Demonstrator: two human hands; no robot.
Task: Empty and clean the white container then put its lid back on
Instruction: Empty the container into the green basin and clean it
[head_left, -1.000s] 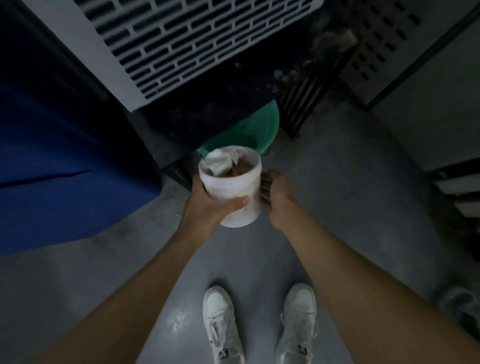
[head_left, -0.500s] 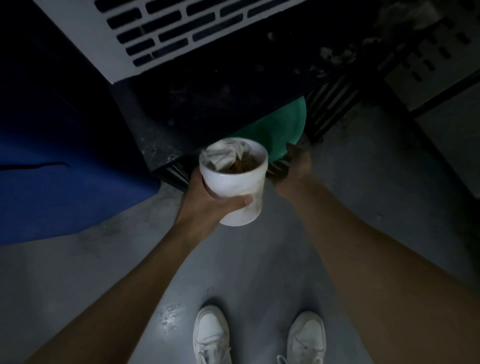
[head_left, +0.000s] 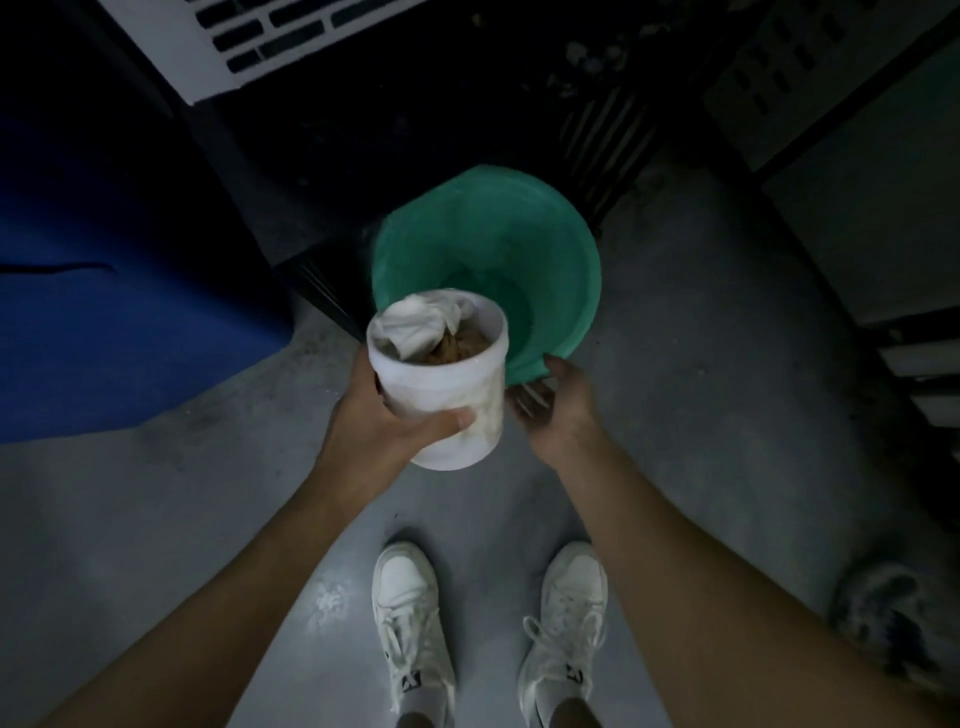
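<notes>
White container, smooth cylindrical plastic, holds crumpled cloth.

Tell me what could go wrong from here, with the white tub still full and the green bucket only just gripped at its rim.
1. The left hand alone holds the round white plastic container; a careless tilt could spill the brown contents onto the grey floor instead of the green plastic bucket.
2. The crumpled white cloth may fall out with them.
3. The right hand grips only the bucket's near rim, so it might slip.

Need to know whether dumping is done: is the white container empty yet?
Not empty: the white container holds brown matter and a crumpled white cloth.
</notes>
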